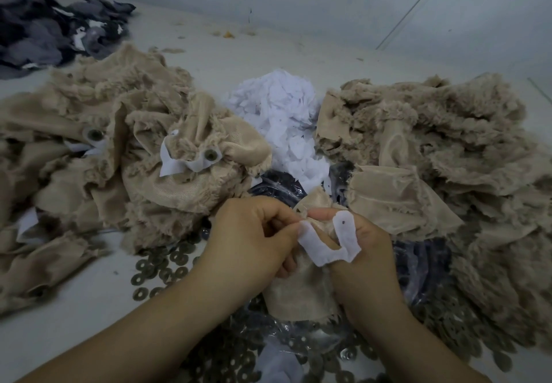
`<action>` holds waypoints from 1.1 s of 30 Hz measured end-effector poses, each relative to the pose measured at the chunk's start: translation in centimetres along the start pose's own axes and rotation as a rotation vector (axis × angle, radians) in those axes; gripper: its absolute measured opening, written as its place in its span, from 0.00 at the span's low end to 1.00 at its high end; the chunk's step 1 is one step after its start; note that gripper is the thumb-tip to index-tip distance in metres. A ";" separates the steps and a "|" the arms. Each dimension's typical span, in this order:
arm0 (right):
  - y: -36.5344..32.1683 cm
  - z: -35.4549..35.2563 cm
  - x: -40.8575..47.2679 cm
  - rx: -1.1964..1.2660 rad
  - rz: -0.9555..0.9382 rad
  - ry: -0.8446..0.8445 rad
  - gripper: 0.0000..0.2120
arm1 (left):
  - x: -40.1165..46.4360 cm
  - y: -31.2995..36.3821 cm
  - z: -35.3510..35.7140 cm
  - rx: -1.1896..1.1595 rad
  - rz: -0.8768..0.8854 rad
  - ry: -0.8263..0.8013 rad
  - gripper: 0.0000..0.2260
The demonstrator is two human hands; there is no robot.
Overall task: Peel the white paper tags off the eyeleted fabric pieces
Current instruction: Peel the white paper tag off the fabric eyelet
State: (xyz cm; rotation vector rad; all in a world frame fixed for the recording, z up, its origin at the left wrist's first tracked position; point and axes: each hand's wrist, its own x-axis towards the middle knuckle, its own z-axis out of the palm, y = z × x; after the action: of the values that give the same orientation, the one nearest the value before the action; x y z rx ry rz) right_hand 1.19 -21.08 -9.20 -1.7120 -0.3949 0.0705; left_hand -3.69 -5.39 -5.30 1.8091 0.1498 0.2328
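Note:
Both hands meet low in the middle over one beige furry fabric piece (298, 293). My left hand (254, 239) pinches one end of a white paper tag (328, 248), which curls in a U shape away from the fabric. My right hand (367, 251) grips the fabric piece, and the tag's other end, with a small hole, lies over its thumb. On the left lies a heap of beige pieces (104, 143) with metal eyelets (211, 154) and white tags attached. Another beige heap (448, 158) lies on the right.
A mound of loose white paper tags (283, 114) sits between the two heaps. Several metal washers (161, 269) are scattered on the table near a clear plastic bag (280, 185). Dark grey fabric (44, 24) is piled at the far left.

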 end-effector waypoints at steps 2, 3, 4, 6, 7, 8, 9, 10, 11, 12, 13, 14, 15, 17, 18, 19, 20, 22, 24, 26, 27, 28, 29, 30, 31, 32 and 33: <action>0.0 0.1 0.2 -0.015 0.049 0.012 0.34 | 0.0 -0.2 0.3 0.056 0.029 0.022 0.06; 0.3 0.2 0.3 -0.028 0.032 0.033 0.34 | 0.1 -0.2 0.4 0.069 0.028 0.022 0.05; 0.4 0.3 0.3 -0.020 0.032 0.032 0.33 | 0.1 -0.2 0.5 0.066 0.021 0.023 0.05; 0.4 0.3 0.2 0.016 0.058 0.035 0.34 | 0.1 -0.2 0.5 0.049 0.010 0.024 0.05; 0.3 0.3 0.2 0.037 0.071 0.041 0.34 | 0.1 -0.2 0.4 0.041 0.007 0.022 0.05; 0.4 0.3 0.4 0.050 0.080 0.049 0.34 | 0.1 -0.2 0.4 0.029 0.002 0.019 0.05; 0.4 0.3 0.5 0.070 0.100 0.045 0.33 | 0.1 -0.2 0.4 0.015 -0.004 0.018 0.05; 0.6 0.3 0.5 0.082 0.113 0.027 0.31 | 0.1 -0.2 0.4 0.007 -0.010 0.020 0.05; 0.3 0.4 0.5 0.112 0.130 0.012 0.26 | 0.1 -0.2 0.5 0.011 -0.011 0.026 0.05; 0.5 0.5 0.5 0.181 0.138 -0.007 0.17 | 0.1 -0.2 0.5 0.025 -0.007 0.037 0.06; 0.5 0.6 0.6 0.285 0.169 -0.012 0.08 | 0.1 -0.3 0.6 0.042 -0.002 0.051 0.06; 0.5 0.6 0.6 0.369 0.219 0.003 0.04 | 0.1 -0.3 0.7 0.054 0.004 0.065 0.06; 0.3 0.7 0.5 0.433 0.258 0.015 0.13 | 0.1 -0.3 0.7 0.064 0.012 0.078 0.06; -0.1 0.6 0.2 0.619 0.320 -0.027 0.29 | 0.1 -0.3 0.7 0.103 0.036 0.097 0.06; -0.3 0.5 0.3 0.709 0.345 -0.054 0.34 | 0.2 -0.3 0.7 0.131 0.048 0.106 0.06; -0.8 0.5 0.2 0.758 0.352 -0.085 0.37 | 0.2 -0.3 0.7 0.156 0.056 0.113 0.05; -1.0 0.6 0.2 0.767 0.342 -0.106 0.39 | 0.3 -0.3 0.8 0.180 0.064 0.118 0.05; -0.9 0.8 0.1 0.676 0.292 -0.101 0.35 | 0.3 -0.3 0.9 0.217 0.081 0.121 0.05; -1.0 0.8 0.0 0.417 0.204 -0.067 0.16 | 0.3 -0.3 1.0 0.227 0.089 0.107 0.04; -0.8 0.8 -0.1 0.317 0.160 -0.023 0.11 | 0.4 -0.4 1.0 0.215 0.082 0.090 0.04; -0.8 0.8 0.0 0.324 0.170 -0.026 0.10 | 0.4 -0.5 1.1 0.202 0.073 0.089 0.04; -0.5 0.8 0.1 0.337 0.183 -0.031 0.05 | 0.4 -0.5 1.0 0.177 0.057 0.093 0.05; -0.6 0.9 0.2 0.355 0.197 -0.009 0.04 | 0.4 -0.5 1.0 0.129 0.034 0.095 0.05; -0.2 0.8 0.2 0.357 0.197 0.008 0.09 | 0.4 -0.5 0.9 0.064 0.004 0.094 0.05; -0.1 0.8 0.2 0.365 0.209 0.015 0.12 | 0.5 -0.5 0.8 -0.009 -0.030 0.090 0.05; 0.0 0.8 0.3 0.362 0.215 0.026 0.12 | 0.6 -0.5 0.7 -0.087 -0.065 0.085 0.05; -0.1 0.8 0.3 0.366 0.225 0.034 0.10 | 0.7 -0.5 0.5 -0.162 -0.095 0.080 0.05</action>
State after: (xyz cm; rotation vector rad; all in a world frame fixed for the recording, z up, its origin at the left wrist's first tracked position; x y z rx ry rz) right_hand 1.25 -20.18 -9.20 -1.3862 -0.1504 0.2614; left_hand -2.91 -5.63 -5.85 1.6285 0.2660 0.2432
